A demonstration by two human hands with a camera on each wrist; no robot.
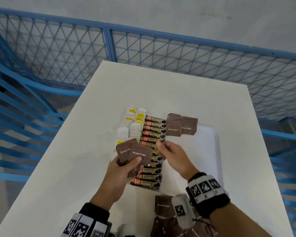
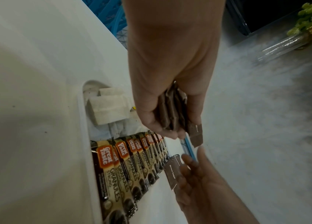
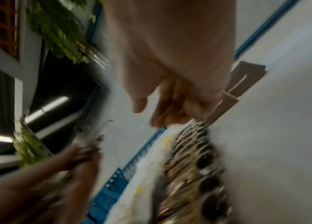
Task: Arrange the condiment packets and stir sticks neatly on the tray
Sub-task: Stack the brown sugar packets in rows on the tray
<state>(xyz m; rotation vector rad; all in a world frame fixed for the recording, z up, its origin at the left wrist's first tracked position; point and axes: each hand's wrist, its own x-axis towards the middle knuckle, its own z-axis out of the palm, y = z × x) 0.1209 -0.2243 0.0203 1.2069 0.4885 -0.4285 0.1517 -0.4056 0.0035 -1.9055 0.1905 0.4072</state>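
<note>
A white tray (image 1: 216, 151) lies on the white table. Tea bags (image 1: 132, 124) fill its left column and coffee granule sticks (image 1: 154, 132) run down the middle. Two short stacks of brown sugar packets (image 1: 181, 125) sit at the far end, right of the sticks. My left hand (image 1: 128, 164) grips a fanned bunch of brown sugar packets (image 1: 138, 153) over the near sticks, thumb on top; the left wrist view shows the same bunch (image 2: 172, 112) edge-on. My right hand (image 1: 162, 146) hovers just right of the fan, fingers loosely curled and holding nothing. The right wrist view is blurred.
More loose brown sugar packets (image 1: 162, 205) lie at the table's near edge under my right wrist. The tray floor right of the sticks is bare white. A blue mesh fence (image 1: 109, 45) surrounds the table, close behind its far and side edges.
</note>
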